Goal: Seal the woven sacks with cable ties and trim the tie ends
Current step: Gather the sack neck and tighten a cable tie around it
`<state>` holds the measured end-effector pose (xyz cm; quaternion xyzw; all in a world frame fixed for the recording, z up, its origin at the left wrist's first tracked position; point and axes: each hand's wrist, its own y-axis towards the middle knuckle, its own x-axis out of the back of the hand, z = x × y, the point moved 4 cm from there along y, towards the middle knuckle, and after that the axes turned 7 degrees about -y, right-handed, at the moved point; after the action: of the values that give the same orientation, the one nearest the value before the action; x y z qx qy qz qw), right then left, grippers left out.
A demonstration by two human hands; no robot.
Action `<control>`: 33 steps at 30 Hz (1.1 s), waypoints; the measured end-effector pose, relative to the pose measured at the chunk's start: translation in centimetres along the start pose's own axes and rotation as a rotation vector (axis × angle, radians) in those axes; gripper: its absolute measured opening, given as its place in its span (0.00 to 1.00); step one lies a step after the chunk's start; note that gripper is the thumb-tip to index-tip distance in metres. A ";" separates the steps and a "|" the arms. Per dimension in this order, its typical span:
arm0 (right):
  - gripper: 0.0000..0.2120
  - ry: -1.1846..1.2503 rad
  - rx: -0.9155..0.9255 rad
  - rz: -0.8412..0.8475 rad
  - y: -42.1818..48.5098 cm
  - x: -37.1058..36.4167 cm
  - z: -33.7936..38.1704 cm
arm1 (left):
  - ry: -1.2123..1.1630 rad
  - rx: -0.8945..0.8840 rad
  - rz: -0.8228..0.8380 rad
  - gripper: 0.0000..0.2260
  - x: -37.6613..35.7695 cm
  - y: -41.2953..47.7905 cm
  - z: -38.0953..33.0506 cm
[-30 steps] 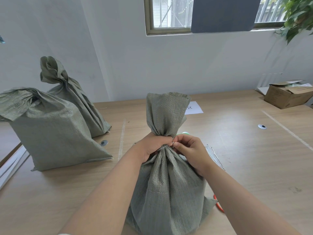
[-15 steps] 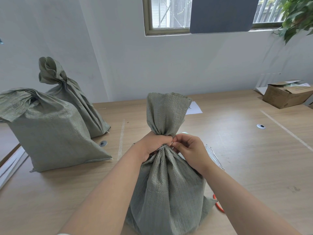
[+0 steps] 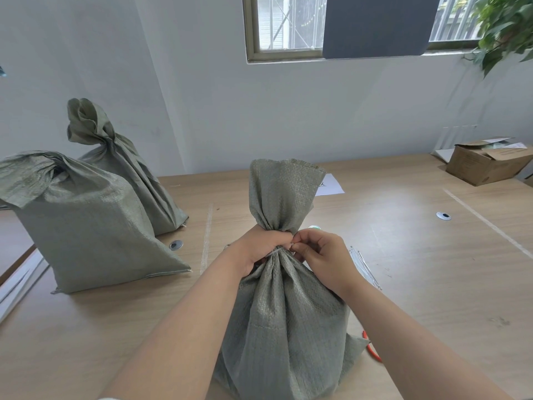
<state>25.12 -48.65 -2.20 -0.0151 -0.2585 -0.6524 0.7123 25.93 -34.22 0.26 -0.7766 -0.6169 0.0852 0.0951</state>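
A grey-green woven sack [image 3: 284, 327] stands upright on the wooden table [image 3: 418, 284], nearest the camera. The left hand [image 3: 261, 248] is wrapped tight around the sack's gathered neck, fingers curled closed on the cloth. A pale cable tie [image 3: 276, 252] circles the neck just below that grip. The right hand [image 3: 323, 259], on the sack's right side, pinches the tie between thumb and fingertips, the other fingers bent in. Spare cable ties [image 3: 364, 267] lie on the table just right of the sack. A red-handled tool [image 3: 372, 347] pokes out beside the sack's lower right corner. Two more sacks stand well left of it: the nearer sack [image 3: 83, 226] and a tied sack [image 3: 127, 174] behind it.
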 end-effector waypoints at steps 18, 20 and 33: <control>0.14 -0.120 0.045 -0.006 -0.3 0.4 0.3 | 0.025 -0.004 -0.004 0.05 -0.2 0.1 0.2; 0.17 -0.140 0.062 -0.014 -0.3 0.4 0.4 | 0.020 -0.006 0.001 0.04 -0.3 0.0 0.3; 0.15 -0.198 0.108 -0.022 -0.3 0.3 0.2 | -0.012 0.021 -0.009 0.04 0.2 -0.3 0.8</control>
<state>24.75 -48.90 -2.03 -0.0382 -0.3626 -0.6405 0.6759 25.53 -33.94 -0.44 -0.7722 -0.6200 0.0961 0.1001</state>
